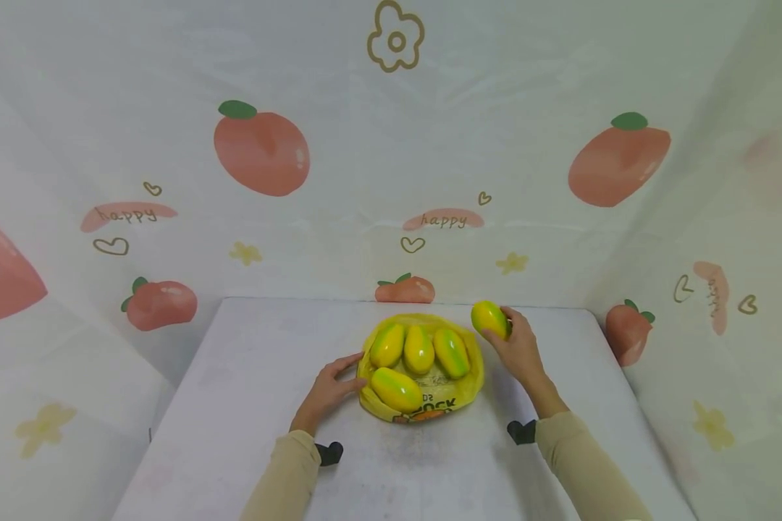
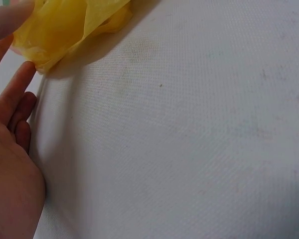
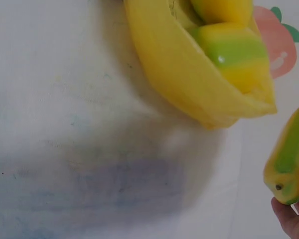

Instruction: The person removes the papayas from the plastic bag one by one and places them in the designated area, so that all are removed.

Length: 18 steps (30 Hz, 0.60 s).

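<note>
A yellow plastic bag point(image 1: 475, 370) with its mouth spread wide sits on the white table, dark lettering showing inside it. Several yellow-green papayas point(image 1: 419, 350) lie in the bag, one of them crosswise at the front left point(image 1: 396, 391). At the bag's left side my left hand point(image 1: 328, 392) touches the rim, its fingers fairly straight and the thumb apart. My right hand point(image 1: 521, 353) grips another papaya point(image 1: 489, 319) above the table, beyond the bag's back right edge. In the right wrist view, that papaya point(image 3: 290, 157) is apart from the bag, and only fingertips show beneath it.
Behind the white table point(image 1: 261, 362) hangs a pale cloth backdrop point(image 1: 339, 159) printed with fruit, flowers and words. Similar cloth stands at both sides. A black heart shape point(image 1: 521, 432) shows beside the right cuff, and another point(image 1: 330, 454) beside the left.
</note>
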### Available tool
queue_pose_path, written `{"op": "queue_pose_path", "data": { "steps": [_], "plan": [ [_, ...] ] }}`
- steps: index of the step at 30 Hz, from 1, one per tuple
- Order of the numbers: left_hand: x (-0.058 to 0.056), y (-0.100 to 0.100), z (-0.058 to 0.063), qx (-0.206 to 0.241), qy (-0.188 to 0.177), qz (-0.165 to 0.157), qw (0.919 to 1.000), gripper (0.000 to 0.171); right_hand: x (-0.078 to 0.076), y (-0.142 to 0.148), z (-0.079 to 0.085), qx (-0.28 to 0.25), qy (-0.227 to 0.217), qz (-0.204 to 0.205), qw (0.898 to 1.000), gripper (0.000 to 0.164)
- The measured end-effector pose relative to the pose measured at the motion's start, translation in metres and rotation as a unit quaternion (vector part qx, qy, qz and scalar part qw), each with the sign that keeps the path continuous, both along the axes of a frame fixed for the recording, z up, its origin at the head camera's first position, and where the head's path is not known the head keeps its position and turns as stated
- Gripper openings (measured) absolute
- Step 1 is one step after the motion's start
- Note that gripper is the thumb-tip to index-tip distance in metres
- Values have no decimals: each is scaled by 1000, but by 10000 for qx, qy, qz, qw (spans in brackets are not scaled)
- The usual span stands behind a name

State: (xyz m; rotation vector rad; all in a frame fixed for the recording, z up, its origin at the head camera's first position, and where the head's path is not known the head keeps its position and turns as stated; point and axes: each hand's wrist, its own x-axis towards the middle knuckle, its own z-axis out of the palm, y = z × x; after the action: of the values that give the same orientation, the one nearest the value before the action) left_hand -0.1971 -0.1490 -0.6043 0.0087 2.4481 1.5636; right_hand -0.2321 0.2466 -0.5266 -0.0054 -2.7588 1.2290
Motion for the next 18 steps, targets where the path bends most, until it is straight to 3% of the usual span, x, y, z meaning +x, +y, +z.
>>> {"op": "queue_pose_path", "data": {
  "steps": [18],
  "plan": [
    [-2,2,-3,-135,-4,16,9999,56,-22,20,-27,30,-308,-322,9990,69]
  ]
}}
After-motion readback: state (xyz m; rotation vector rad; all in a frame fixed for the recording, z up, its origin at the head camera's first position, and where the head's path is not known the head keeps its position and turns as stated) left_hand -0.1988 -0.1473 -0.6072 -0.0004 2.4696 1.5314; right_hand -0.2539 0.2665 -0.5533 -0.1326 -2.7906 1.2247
